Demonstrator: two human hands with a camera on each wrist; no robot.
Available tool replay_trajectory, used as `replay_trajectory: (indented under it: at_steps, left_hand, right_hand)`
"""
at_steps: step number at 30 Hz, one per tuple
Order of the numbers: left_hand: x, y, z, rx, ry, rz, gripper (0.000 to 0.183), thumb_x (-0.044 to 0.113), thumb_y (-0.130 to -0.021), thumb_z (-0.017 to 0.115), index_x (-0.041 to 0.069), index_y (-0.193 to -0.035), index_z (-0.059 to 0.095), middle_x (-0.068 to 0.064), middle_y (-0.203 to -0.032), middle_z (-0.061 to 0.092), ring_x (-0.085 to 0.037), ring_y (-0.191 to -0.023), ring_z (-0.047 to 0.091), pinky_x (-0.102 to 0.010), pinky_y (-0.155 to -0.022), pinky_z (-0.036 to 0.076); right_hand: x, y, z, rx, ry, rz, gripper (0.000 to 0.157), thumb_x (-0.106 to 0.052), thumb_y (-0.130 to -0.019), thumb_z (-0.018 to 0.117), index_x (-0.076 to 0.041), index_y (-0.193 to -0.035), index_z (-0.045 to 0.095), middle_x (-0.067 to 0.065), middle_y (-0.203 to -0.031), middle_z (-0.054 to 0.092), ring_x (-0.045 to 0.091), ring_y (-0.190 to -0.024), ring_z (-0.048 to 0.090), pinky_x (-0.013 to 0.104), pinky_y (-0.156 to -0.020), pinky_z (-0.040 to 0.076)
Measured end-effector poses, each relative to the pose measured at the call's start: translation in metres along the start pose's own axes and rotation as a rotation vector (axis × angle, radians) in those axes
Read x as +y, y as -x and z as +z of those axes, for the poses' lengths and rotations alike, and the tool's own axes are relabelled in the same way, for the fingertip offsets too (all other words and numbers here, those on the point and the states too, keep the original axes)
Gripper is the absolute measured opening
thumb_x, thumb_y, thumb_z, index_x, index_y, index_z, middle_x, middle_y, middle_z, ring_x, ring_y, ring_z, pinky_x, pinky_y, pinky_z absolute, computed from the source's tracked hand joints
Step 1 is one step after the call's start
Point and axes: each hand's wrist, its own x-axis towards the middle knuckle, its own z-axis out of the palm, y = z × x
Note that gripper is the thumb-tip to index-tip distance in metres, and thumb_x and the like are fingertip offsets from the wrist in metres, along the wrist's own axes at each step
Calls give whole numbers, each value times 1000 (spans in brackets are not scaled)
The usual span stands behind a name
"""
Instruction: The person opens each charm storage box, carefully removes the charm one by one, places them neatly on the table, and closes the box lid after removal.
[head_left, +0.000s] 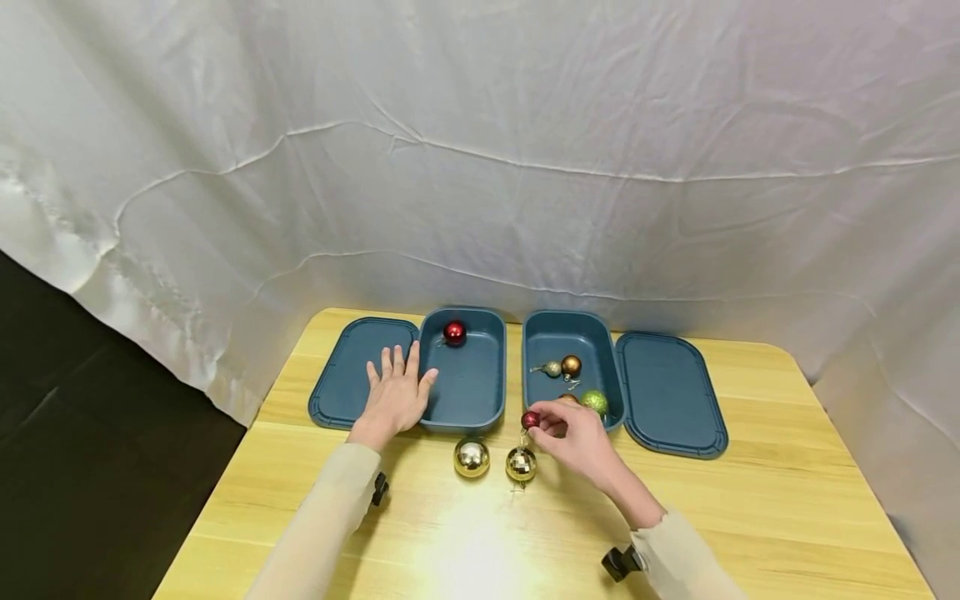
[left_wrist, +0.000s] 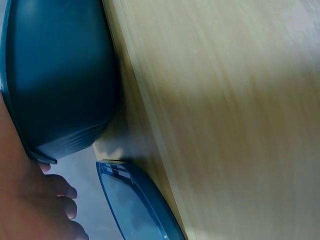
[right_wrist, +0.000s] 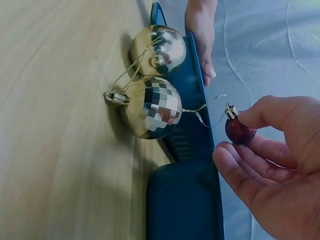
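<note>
A small dark red glitter bauble point(head_left: 530, 420) is pinched between the thumb and fingers of my right hand point(head_left: 576, 437), over the front left corner of the right blue container point(head_left: 551, 329). In the right wrist view its silver cap point(right_wrist: 231, 111) and a thin cord show. My left hand point(head_left: 395, 395) has its fingers spread, at the left rim of the left blue container point(head_left: 468, 387); whether it touches the rim I cannot tell. A shiny red bauble point(head_left: 454, 332) lies in that container. The right one holds a green bauble point(head_left: 595, 402) and several brown or gold ones.
On the table before the containers lie a smooth gold bauble point(head_left: 471, 457) and a mirror-tiled gold bauble point(head_left: 521, 464). One blue lid point(head_left: 360, 375) lies left of the containers, another lid point(head_left: 671, 392) to their right. A pale curtain point(head_left: 525, 208) hangs behind.
</note>
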Motion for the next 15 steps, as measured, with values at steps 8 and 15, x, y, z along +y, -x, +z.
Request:
replay_trajectory:
  at_steps: [8,15]
  left_hand:
    - [0,1,0,3,1,-1,72,50,-115,28,10,-171,8,-30,-174,10,-52,-162,0,-73,-127,0]
    - [2,1,-1,-8,-6,-6,73,51,-114,26,10,-171,7,-30,-174,8,-51,-162,0,-72,-127,0]
  right_hand:
    - [9,15,-4,26,-26,2,29,1,-87,80,0,-115,77,5,-98,76,9,-84,71,23,-76,62]
    - [13,30,-6,27,-24,13,29,3,-85,80,1,-115,77,5,-99,75,5,-83,69,24,-78,63]
